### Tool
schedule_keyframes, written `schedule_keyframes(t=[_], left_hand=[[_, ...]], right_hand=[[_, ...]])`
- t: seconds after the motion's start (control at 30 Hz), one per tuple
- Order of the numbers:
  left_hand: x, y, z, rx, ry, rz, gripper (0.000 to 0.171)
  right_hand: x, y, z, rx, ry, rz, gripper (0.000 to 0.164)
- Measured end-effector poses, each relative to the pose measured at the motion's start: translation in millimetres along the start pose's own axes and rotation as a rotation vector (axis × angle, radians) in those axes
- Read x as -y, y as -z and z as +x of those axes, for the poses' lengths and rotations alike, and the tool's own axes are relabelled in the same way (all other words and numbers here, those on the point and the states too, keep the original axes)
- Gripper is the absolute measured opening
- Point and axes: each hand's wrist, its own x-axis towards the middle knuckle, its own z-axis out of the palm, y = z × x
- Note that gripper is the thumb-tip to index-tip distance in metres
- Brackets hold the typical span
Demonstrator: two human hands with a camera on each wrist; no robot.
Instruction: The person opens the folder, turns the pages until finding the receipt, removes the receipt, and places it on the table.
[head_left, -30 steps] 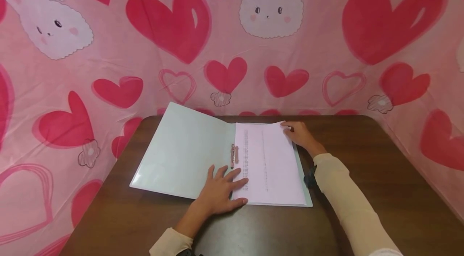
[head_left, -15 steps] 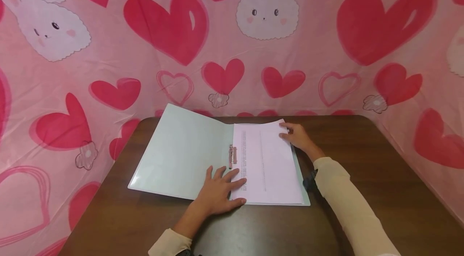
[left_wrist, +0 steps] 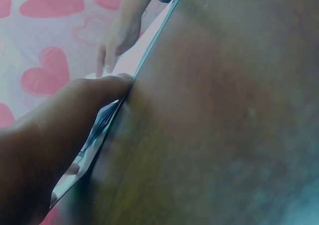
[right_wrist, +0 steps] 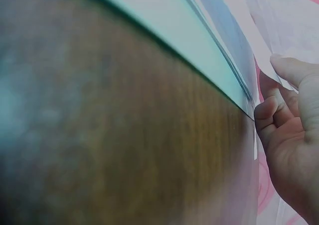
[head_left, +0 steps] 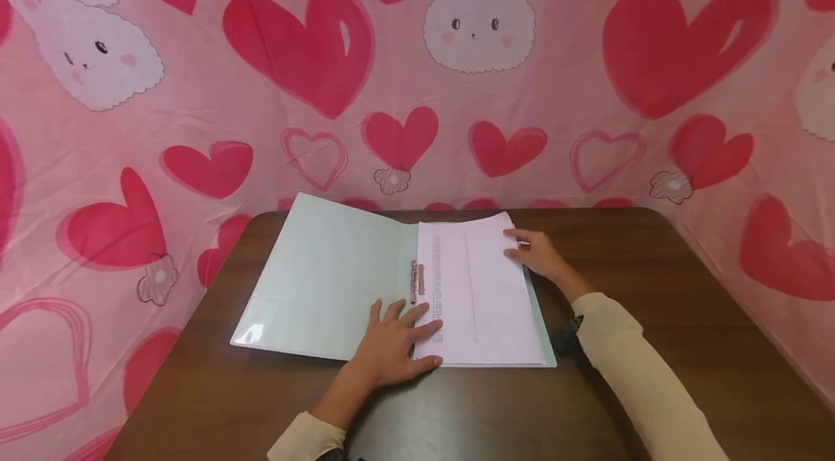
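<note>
A pale green ring binder (head_left: 326, 272) lies spread on the table, its left cover slightly raised. Printed white sheets (head_left: 499, 287) lie on its right side, beside the metal clip (head_left: 417, 280) at the spine. My left hand (head_left: 390, 345) rests with spread fingers across the lower spine and the sheets' left edge. With the right hand (head_left: 541, 256) I pinch the top sheet near its upper right corner, which curls up a little. In the right wrist view, the thumb (right_wrist: 294, 68) is over the paper (right_wrist: 256, 41) and the other fingers are curled beneath it.
The dark brown wooden table (head_left: 652, 280) extends around the binder on both sides and in front. Behind it hangs a pink cloth (head_left: 404, 84) with hearts and rabbits. A dark device (head_left: 567, 338) is at the right wrist.
My right hand has slid slightly down the sheet's right edge, and the paper's upper corner stands a bit higher. The left hand stays in place. The head view has shifted a little.
</note>
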Motion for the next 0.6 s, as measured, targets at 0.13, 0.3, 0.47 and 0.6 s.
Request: schedule_keyframes(t=[0.13,0.3,0.47,0.6], left_hand=[[-0.4,-1.2,0.6,-0.002,0.002,0.003,0.064],[-1.2,-1.1,0.5,-0.009,0.004,-0.003,0.064],[-1.4,-1.1,0.3,-0.012,0.004,-0.008,0.064],[-1.1,-0.8,-0.3,-0.005,0.007,-0.018,0.065]], right_hand=[[-1,1,-4,-0.015,0.029,-0.028,0.048],[-1,1,-8,-0.016,0.063,-0.005,0.047],[0,2,-14,-0.003,0.051,0.01,0.047],[1,3,-18,0.003,0.045,0.001,0.047]])
